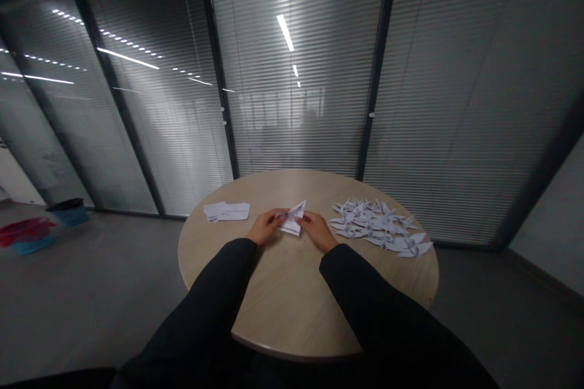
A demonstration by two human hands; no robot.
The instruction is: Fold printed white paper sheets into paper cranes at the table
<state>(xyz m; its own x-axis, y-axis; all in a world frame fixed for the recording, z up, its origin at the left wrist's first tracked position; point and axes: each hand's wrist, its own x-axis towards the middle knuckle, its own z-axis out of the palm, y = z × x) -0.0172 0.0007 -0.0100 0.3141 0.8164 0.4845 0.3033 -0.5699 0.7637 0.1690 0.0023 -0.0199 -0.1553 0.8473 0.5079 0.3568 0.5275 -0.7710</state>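
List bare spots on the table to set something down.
Bare table: between left sleeve and right sleeve, near edge; the far strip beyond left hand and right hand; left, between paper slips and left sleeve. Crowded: the right, by folded papers; the centre, where both hands hold a sheet.

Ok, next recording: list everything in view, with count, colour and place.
folded sheet: one, white, between both hands
paper sheets: several, overlapping, white, table's left
folded paper pieces: many, too crowded to count, white, table's right
round table: one, pale wood, centre
red-lined bin: one, blue, far left
black-lined bin: one, blue, beside it
white panel: one, white, left edge
glass panels with blinds: several, grey, dark-framed, behind table
light strips: several, white, showing on or through glass
wall: one, grey, far right
floor: grey, around table
left hand: one, bare, sheet's left
right hand: one, bare, sheet's right
sleeves: two, dark, lower centre
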